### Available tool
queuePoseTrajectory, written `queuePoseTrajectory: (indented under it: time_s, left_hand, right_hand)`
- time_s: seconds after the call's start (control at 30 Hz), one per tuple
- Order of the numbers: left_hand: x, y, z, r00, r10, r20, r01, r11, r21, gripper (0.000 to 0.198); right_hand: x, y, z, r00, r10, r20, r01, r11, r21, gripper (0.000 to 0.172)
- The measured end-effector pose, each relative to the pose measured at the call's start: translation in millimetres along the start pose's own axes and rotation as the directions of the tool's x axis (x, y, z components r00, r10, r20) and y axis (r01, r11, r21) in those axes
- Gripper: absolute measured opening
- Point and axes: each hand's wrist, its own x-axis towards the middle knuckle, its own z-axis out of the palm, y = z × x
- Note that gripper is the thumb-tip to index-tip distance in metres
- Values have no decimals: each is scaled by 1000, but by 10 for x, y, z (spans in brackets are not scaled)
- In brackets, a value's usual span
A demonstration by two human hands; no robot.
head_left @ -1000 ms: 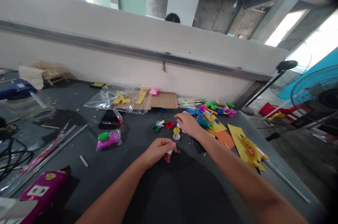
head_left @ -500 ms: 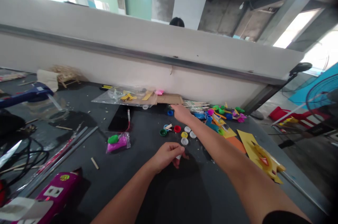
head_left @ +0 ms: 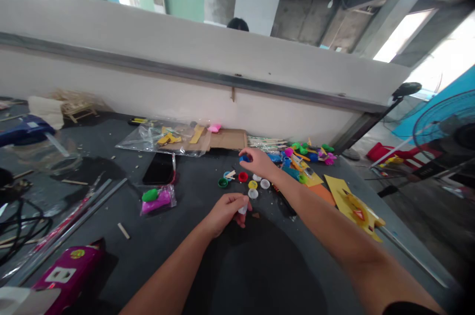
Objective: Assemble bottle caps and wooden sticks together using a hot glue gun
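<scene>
My left hand point(head_left: 224, 213) is shut around a small white plastic piece point(head_left: 243, 208), which shows between the thumb and fingers. My right hand point(head_left: 258, 162) pinches a blue bottle cap point(head_left: 245, 158) at its fingertips, out over the dark tabletop point(head_left: 267, 260). Just below that hand lie loose caps: a red one point(head_left: 243, 176), a yellow one point(head_left: 253, 184), a white one point(head_left: 264, 184), and a second white one point(head_left: 253, 193). Further left sit a green cap point(head_left: 222, 183) and a blue cap holding small wooden sticks point(head_left: 228, 175).
A black phone point(head_left: 159, 168) and a bag of green and pink clay point(head_left: 158, 200) lie left of the caps. Behind are a transparent plastic bag point(head_left: 137, 141), cardboard point(head_left: 226, 139) and a heap of colourful plastic pieces point(head_left: 304, 156). A yellow card cutout point(head_left: 352, 211) lies right.
My right hand has gone from the loose caps to the blue cap on the table and lifted it between its fingertips. My left hand stays nearly still with the white piece.
</scene>
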Motion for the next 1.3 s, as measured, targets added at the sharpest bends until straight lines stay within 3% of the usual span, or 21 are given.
queuePoseTrajectory:
  time_s: [0.13, 0.27, 0.4, 0.47, 0.63, 0.83, 1.0, 1.17, 1.27, 1.3]
  left_hand:
    - [3, -8, -3, 1000, 9, 8, -9, 1000, 30, 36]
    - [-9, -8, 4, 1000, 19, 13, -19, 997, 73, 37]
    - [-28, 4, 7, 999, 3, 40, -6, 996, 93, 37]
    - [-37, 18, 6, 998, -18, 59, 11, 994, 107, 36]
    - [-43, 37, -3, 995, -31, 94, 23, 996, 82, 31]
    - [-52, 68, -6, 994, -59, 94, 55, 997, 48, 30]
    - [-66, 87, -6, 995, -47, 90, 44, 999, 31, 31]
    - [-52, 93, -1, 994, -45, 101, 43, 999, 25, 32]
    - [-36, 81, -10, 995, -38, 94, 35, 999, 34, 33]
    - [-31, 74, -14, 996, -38, 85, 34, 998, 44, 33]
  right_hand:
    - [-282, 148, -102, 992, 114, 52, -109, 989, -97, 26]
    - [-244, 138, -77, 988, 136, 79, -120, 977, -177, 30]
    - [127, -172, 86, 989, -80, 123, 81, 997, -9, 36]
    - [383, -369, 216, 965, -184, 186, 176, 983, 58, 39]
    - [919, -710, 542, 906, -312, 287, 299, 950, 90, 39]
    - [1189, -765, 697, 923, -311, 226, 322, 946, -14, 51]
    - [1338, -807, 752, 900, -298, 317, 336, 939, -71, 52]
    - [1154, -708, 549, 881, -328, 341, 380, 920, -97, 32]
    - [873, -434, 146, 893, -311, 326, 358, 929, -94, 25]
    - [760, -298, -23, 917, -305, 256, 332, 941, -69, 25]
